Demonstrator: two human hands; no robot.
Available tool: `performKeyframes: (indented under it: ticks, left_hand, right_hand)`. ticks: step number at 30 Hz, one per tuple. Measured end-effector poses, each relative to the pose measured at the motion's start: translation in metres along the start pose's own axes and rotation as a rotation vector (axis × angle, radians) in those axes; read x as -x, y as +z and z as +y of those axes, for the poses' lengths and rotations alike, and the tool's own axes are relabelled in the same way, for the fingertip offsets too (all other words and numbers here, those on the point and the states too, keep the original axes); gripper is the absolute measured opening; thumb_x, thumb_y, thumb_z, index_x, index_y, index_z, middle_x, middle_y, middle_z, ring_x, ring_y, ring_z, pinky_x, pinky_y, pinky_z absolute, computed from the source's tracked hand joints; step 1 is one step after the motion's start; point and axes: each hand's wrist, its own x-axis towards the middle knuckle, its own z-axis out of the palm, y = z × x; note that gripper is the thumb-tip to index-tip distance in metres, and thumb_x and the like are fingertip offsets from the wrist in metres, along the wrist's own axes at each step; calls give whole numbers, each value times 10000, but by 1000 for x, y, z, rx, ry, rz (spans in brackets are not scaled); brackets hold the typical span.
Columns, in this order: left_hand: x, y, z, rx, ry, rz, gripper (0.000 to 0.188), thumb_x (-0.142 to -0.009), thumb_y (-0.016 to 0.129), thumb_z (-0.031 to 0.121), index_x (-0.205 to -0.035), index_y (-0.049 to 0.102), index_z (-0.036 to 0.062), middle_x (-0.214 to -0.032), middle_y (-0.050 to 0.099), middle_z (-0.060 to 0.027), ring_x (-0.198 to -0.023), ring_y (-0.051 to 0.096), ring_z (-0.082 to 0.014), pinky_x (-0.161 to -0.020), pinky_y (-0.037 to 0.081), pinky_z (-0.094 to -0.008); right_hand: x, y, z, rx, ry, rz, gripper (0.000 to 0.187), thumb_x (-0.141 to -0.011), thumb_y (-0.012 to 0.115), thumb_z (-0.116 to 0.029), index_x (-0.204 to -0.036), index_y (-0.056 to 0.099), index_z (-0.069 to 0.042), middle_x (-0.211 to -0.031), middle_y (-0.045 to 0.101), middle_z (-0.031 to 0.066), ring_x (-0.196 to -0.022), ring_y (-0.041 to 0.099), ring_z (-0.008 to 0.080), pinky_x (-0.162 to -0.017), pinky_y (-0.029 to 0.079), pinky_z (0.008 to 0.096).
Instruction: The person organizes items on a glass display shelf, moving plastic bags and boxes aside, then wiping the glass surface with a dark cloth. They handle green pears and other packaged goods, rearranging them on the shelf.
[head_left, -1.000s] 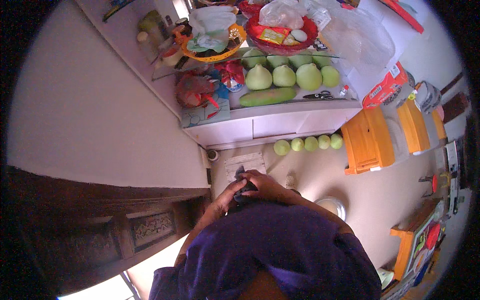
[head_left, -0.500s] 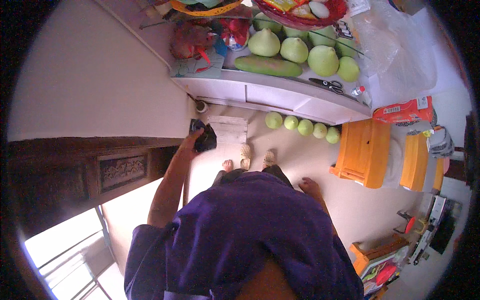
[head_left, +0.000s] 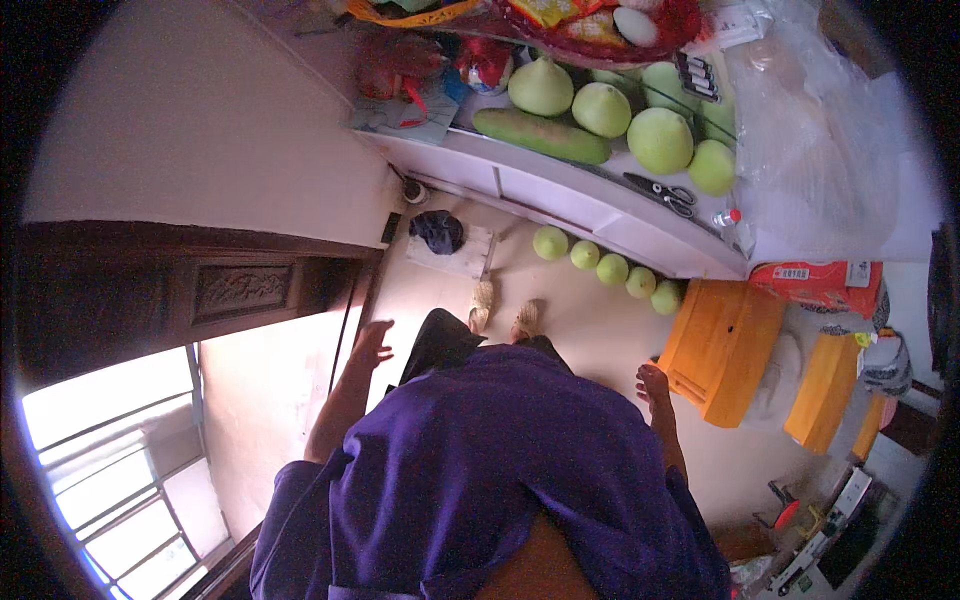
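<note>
My left hand (head_left: 372, 346) hangs low at my left side with its fingers apart and nothing in them. A crumpled black cloth-like bundle (head_left: 436, 232) lies on a low whitish board or stool (head_left: 472, 262) on the floor ahead of that hand. My right hand (head_left: 652, 384) is at my right side, beside a small orange wooden cabinet (head_left: 722, 350). Its fingers are loosely spread, with nothing seen in them; whether it touches the cabinet I cannot tell. My feet, in light woven slippers (head_left: 526, 318), stand near the low board.
Several round green gourds (head_left: 612, 267) line the floor under a white counter (head_left: 560, 190). Bigger gourds (head_left: 660, 140), a long green melon (head_left: 540, 135), black scissors (head_left: 662, 190) and a clear plastic bag (head_left: 810, 150) lie on top. A dark carved wooden door (head_left: 240, 290) is at left.
My left hand has let go of the black bundle, which now lies on the low board, and has drawn back toward me. My right hand has shifted toward the orange cabinet. The view has tilted.
</note>
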Motion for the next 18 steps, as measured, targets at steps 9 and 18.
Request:
performKeyframes:
  ticks: [9,18]
  left_hand:
    - [57,52,5,-56,-4,3,386,-832,592,253,-1181,513,109,-1194,509,-62,-1033,507,-253,-775,507,-499]
    - [33,63,17,40,128,-189,435,-753,663,386,-1119,525,194,-994,536,-39,-816,561,-242,-701,448,-407]
  right_hand:
    - [-13,40,-65,199,-139,-189,388,-823,583,-328,-1124,548,-86,-876,605,38,-696,564,154,-649,490,349]
    - [66,81,-274,156,-861,-323,451,-881,542,-256,-1278,407,-90,-936,576,51,-771,544,115,-664,471,256]
